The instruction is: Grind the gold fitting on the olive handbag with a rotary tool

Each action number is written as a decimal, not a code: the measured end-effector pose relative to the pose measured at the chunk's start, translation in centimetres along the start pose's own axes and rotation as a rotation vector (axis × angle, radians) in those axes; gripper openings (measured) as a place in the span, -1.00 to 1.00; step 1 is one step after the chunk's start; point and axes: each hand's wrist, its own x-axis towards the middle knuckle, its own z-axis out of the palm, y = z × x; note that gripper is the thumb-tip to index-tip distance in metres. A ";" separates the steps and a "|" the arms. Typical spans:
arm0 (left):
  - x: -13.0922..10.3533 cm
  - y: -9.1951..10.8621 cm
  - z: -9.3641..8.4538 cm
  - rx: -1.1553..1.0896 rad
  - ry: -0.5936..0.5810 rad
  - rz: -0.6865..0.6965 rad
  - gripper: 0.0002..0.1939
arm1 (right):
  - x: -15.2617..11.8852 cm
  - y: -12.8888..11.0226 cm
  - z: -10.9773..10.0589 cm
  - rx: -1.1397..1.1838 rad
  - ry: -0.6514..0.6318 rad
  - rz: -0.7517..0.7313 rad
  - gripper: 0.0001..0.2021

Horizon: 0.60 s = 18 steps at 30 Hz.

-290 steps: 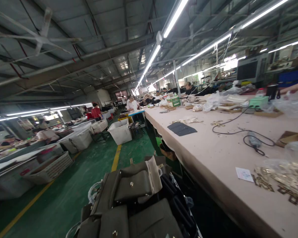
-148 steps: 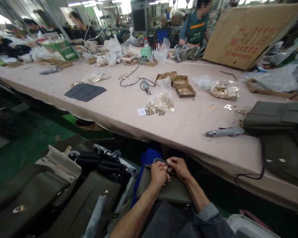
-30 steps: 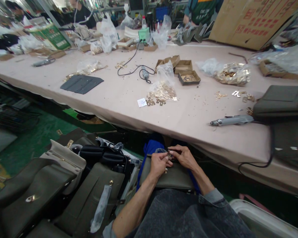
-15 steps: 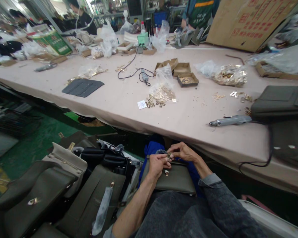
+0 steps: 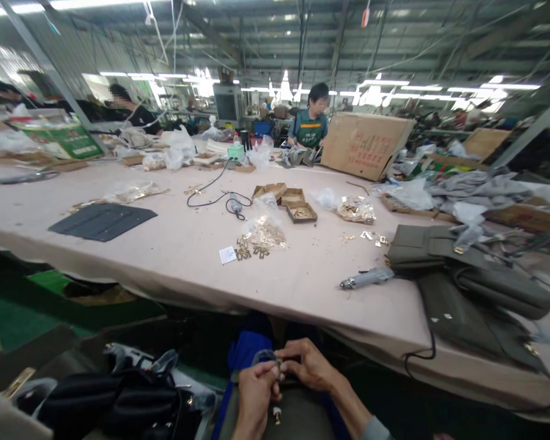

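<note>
An olive-green bag (image 5: 299,412) lies on my lap, with a small gold clasp (image 5: 277,417) on its front. Above it, my left hand (image 5: 255,391) pinches a small metal fitting (image 5: 277,368) between thumb and fingers. My right hand (image 5: 308,365) comes in from the other side, thumb and fingertips closed on the same fitting. Fingers cover most of the piece, so its exact shape is hidden. Beside the hands a strip of clear plastic wrap (image 5: 263,356) shows at the bag's upper edge.
On the table (image 5: 187,269) ahead are a grey electric screwdriver (image 5: 366,278), a bag of gold fittings (image 5: 263,231), small cardboard boxes (image 5: 301,212) and a dark flat panel (image 5: 101,220). Olive bags (image 5: 440,247) lie right, black bags (image 5: 114,400) left. A co-worker (image 5: 312,122) stands across.
My view has tilted up and shifted right, so the hands and bag sit lower in the picture. Both hands stay together at the fitting.
</note>
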 end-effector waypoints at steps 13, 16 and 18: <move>0.9 -1.5 -0.2 0.093 -0.053 0.111 -0.45 | 0.3 0.8 -21.9 -0.566 1.315 0.962 -0.11; 0.9 -1.5 -0.3 0.088 -0.072 0.109 -0.48 | 1.2 2.3 -23.8 -0.369 1.422 1.008 0.04; 0.8 -1.6 -0.3 0.081 -0.069 0.112 -0.50 | 1.3 3.1 -24.3 -0.155 1.508 0.892 -0.05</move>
